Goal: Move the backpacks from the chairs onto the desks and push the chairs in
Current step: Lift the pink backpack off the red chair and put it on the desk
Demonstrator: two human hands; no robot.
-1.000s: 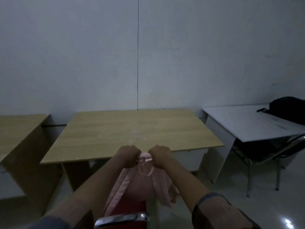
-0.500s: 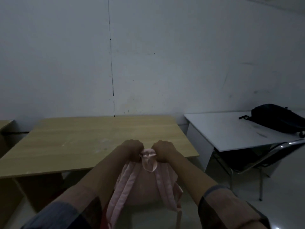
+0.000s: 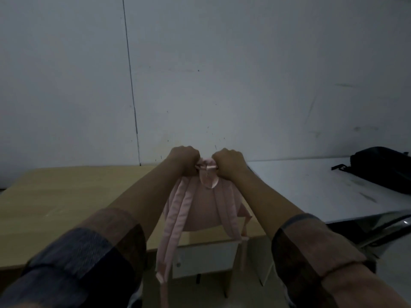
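Both fists grip the top of the pale pink fabric backpack: the left hand and right hand clench either side of its loop. It hangs over the light wooden desk, straps dangling past the front edge; a black backpack lies on the neighbouring white desk

Pale grey wall, dark vertical seam, glossy floor

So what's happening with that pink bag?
A person grips the pink backpack by its top with the left hand and the right hand, holding it up over the wooden desk. Its straps dangle past the desk's front edge. A black backpack already lies on the white desk to the right.
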